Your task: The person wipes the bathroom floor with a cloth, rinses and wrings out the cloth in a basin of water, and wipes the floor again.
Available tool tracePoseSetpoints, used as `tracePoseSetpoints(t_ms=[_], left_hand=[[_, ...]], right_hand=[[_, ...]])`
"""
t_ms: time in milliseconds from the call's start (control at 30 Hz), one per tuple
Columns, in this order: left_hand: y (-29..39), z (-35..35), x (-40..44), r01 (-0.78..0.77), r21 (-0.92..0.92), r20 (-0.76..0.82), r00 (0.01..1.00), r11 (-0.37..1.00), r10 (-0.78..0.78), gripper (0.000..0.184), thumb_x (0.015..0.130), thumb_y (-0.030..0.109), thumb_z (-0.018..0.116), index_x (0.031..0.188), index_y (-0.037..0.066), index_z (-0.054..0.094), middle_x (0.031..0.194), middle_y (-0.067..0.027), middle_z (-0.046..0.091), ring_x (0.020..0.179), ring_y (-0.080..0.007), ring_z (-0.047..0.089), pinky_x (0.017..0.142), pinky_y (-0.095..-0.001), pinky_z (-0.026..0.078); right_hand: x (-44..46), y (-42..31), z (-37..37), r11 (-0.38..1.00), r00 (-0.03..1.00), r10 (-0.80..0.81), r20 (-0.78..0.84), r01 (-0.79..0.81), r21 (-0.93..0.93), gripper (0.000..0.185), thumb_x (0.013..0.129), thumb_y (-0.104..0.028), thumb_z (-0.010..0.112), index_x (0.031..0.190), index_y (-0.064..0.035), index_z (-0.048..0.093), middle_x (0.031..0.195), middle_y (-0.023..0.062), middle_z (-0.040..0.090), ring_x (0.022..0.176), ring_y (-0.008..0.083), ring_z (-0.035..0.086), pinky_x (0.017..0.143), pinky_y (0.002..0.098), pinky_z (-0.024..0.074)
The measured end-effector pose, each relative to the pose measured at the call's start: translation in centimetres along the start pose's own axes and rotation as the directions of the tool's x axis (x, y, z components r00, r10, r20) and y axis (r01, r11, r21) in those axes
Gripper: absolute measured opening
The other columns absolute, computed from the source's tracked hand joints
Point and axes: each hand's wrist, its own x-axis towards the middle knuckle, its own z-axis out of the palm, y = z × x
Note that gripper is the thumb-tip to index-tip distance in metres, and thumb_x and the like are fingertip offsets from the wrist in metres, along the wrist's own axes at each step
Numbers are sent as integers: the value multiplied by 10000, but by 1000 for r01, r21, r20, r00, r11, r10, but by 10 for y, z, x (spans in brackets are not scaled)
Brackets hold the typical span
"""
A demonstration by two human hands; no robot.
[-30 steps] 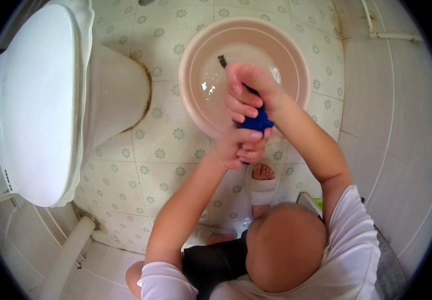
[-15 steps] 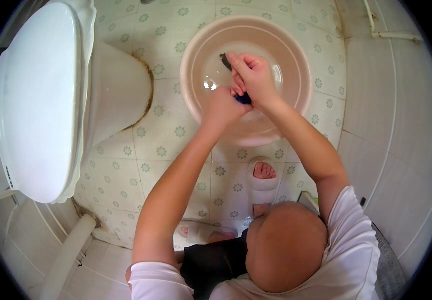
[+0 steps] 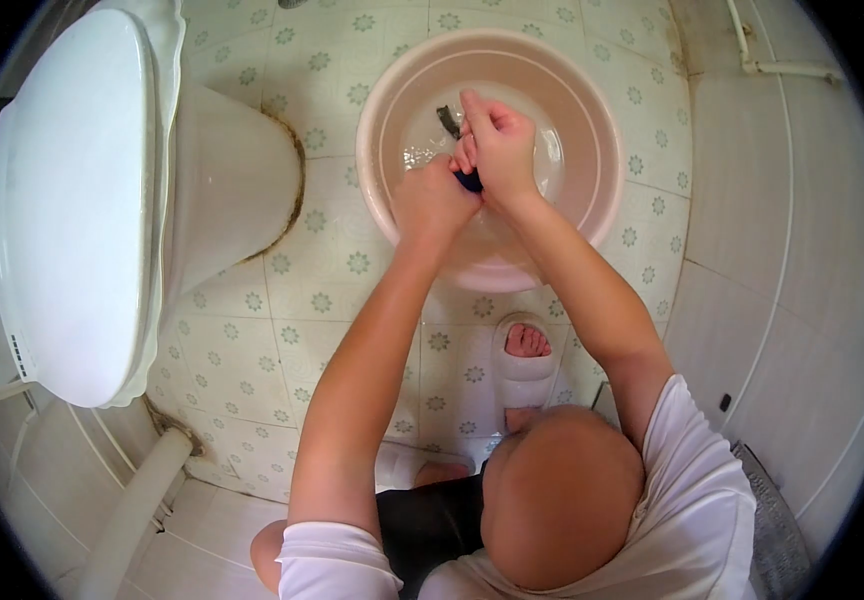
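Over the pink basin (image 3: 376, 185), both hands are closed round a dark blue cloth (image 3: 469, 181), mostly hidden by the fingers. My left hand (image 3: 434, 202) grips it from the left, back of the hand upward. Close against it, my right hand (image 3: 502, 148) holds the cloth from the right, thumb pointing away from me. A dark strip (image 3: 447, 121) sticks out beyond the fingers on the left side. Whether it belongs to the same cloth I cannot tell. Shallow water (image 3: 422, 157) glints on the basin's bottom.
A white toilet with its lid (image 3: 77, 210) down stands on the left. White pipes run at the lower left (image 3: 137, 500) and upper right (image 3: 797, 71). Tiled wall (image 3: 737, 215) bounds the right side. My slippered foot (image 3: 527, 362) is on the patterned floor (image 3: 347, 330) before the basin.
Both hands have shifted slightly left, still holding the dark blue cloth. The right thumb is now raised and stretched out. Bright ripples on the water have spread.
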Motion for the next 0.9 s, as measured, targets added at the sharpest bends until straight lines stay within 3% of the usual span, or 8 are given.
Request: tracePoseSetpoints(t_ms=[500,600,900], left_hand=[[-1,-1,4,27,77,-2,1000,997,-27,293,762,382,813,954,164,776,871,-156,776,867,-383,756,797,-494,604],[2,-3,1,-16,67,-21,1000,998,18,223,785,309,784,909,127,745,835,-182,763,828,-386,761,758,-492,609],[5,-5,-2,-17,109,-17,1000,994,19,255,780,338,795,921,132,749,847,-170,770,837,-373,766,772,-483,610]], right_hand=[[0,3,3,998,998,-3,-69,7,64,447,1047,-332,694,736,-60,524,481,13,420,374,134,422,410,320,429],[1,4,2,997,997,8,-83,-2,71,448,1045,-336,696,737,-60,524,481,14,421,374,135,420,409,321,430],[-2,0,3,983,984,87,-157,-60,173,415,1051,-320,686,790,-39,529,497,18,418,380,147,415,401,325,394]])
